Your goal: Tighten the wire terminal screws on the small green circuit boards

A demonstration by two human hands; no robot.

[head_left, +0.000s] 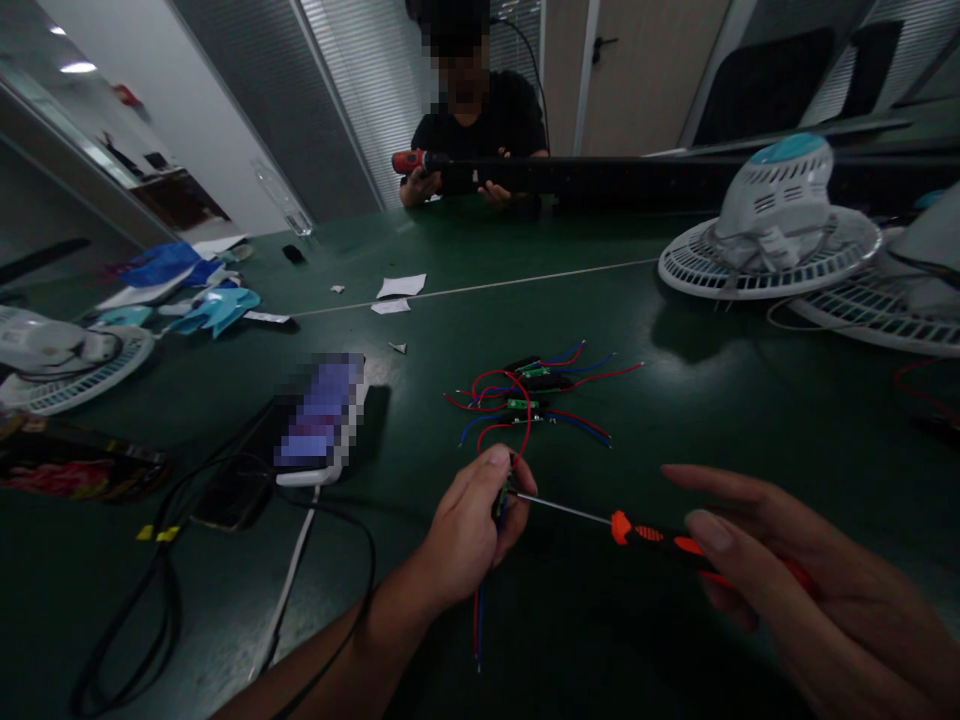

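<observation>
The person's left hand is over the near side of a dark green table, thumb and fingers clamped on a small green circuit board, most of which they hide. Red and blue wires hang below that hand. A screwdriver with a black and orange handle lies nearly level, its shaft running to the held board; whether the tip touches a screw cannot be told. The right hand has its thumb and lower fingers about the handle, while the forefinger stretches out straight, apart from it. Just beyond the left hand, more wired boards lie in a cluster, their red and blue leads spread to both sides. To the left stands a phone with a blurred-out screen, tilted up. Across the table, a person in a black shirt holds a red and black tool
</observation>
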